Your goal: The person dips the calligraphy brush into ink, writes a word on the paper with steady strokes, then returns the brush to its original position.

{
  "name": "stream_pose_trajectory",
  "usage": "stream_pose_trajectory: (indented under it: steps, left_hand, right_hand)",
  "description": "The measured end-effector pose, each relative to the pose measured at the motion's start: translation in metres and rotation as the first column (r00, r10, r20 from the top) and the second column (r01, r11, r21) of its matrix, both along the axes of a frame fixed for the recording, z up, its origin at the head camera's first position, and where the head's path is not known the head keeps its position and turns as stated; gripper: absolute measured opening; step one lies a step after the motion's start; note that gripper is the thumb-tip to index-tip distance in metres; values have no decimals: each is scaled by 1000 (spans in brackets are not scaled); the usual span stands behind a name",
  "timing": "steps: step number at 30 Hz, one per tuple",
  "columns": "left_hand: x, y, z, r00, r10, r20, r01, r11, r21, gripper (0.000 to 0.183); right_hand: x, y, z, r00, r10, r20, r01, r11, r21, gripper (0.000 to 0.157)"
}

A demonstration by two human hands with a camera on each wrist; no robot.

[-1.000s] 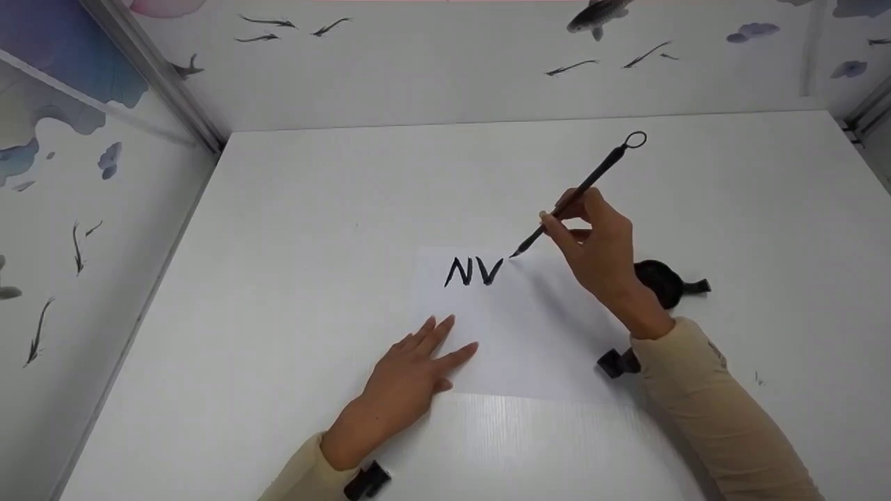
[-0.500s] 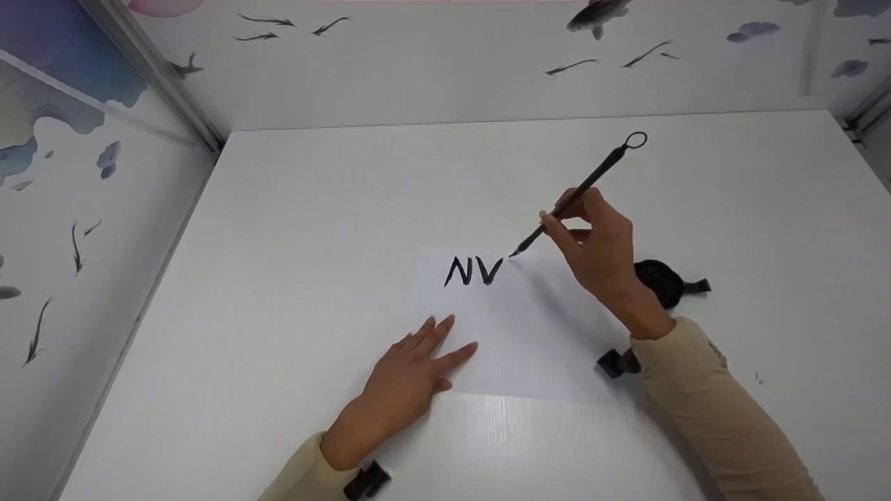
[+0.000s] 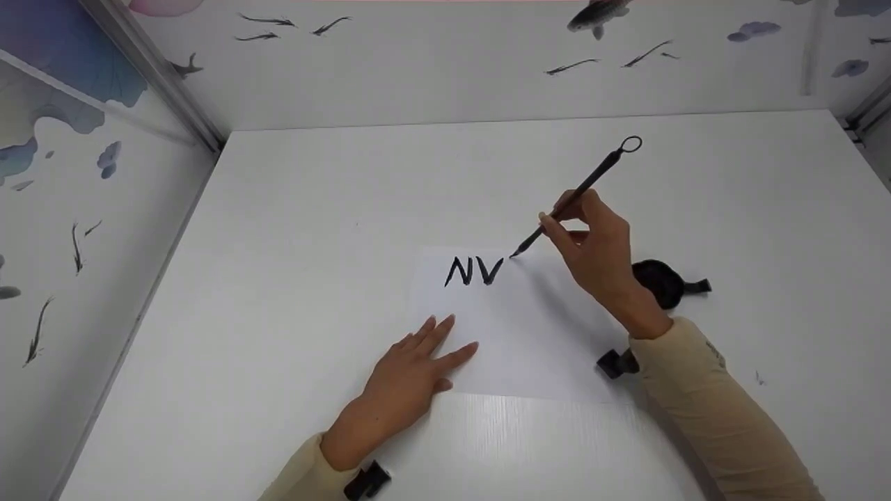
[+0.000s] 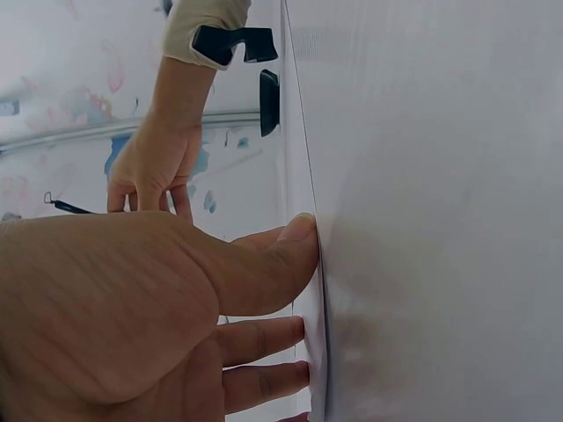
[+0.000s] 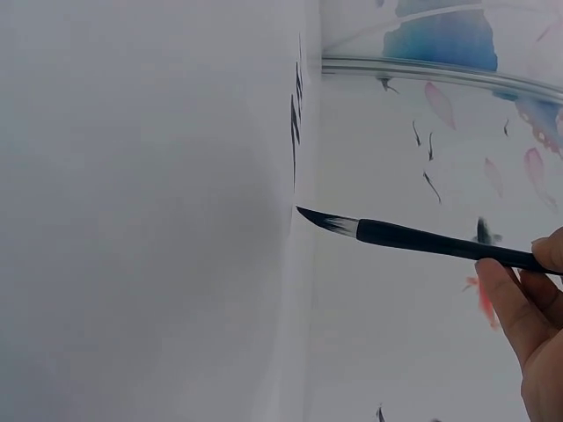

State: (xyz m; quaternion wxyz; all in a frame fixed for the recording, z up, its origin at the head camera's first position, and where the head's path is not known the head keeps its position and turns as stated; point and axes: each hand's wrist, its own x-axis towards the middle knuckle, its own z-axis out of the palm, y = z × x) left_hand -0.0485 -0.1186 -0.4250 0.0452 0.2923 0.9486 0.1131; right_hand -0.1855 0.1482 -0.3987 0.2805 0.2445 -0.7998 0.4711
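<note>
Between thumb and fingers my right hand (image 3: 595, 254) holds a dark calligraphy brush (image 3: 592, 177), slanted, with a hanging loop at its upper end. In the right wrist view the brush's bristles (image 5: 327, 220) are inked black at the tip, paler near the handle. The tip is at the paper's surface, just right of the painted letters; whether it touches I cannot tell. A white sheet of paper (image 3: 529, 348) bears black "N" and "V" strokes (image 3: 474, 271). My left hand (image 3: 411, 376) rests with spread fingers on the sheet's left part; its thumb (image 4: 286, 255) lies by the paper edge.
A black ink dish (image 3: 661, 284) with a short handle stands right of the paper, partly hidden by my right wrist. Black camera mounts sit at both wrists. White panels printed with fish and shrimp border the white table (image 3: 292, 209) at the back and left.
The upper end of the brush has tilted slightly left and down, with the right hand shifting a touch. The left hand, paper and letters look the same.
</note>
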Motion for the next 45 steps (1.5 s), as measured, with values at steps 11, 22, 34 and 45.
stream_pose_trajectory:
  steps: [11, 22, 34, 45]
  left_hand:
    - [0, 0, 0, 1000, 1, 8, -1, 1000, -5, 53]
    - [-1, 0, 0, 1000, -1, 3, 1, 1000, -16, 53]
    - [0, 0, 1, 1000, 7, 13, -7, 1000, -11, 54]
    - [0, 1, 1, 1000, 13, 15, -13, 1000, -14, 54]
  right_hand:
    - [-1, 0, -2, 1000, 3, 10, -3, 999, 51, 21]
    - [-1, 0, -2, 1000, 23, 20, -24, 998, 66, 22]
    - [1, -1, -2, 1000, 21, 12, -22, 995, 94, 20]
    - [3, -1, 1, 998, 56, -4, -55, 993, 105, 19]
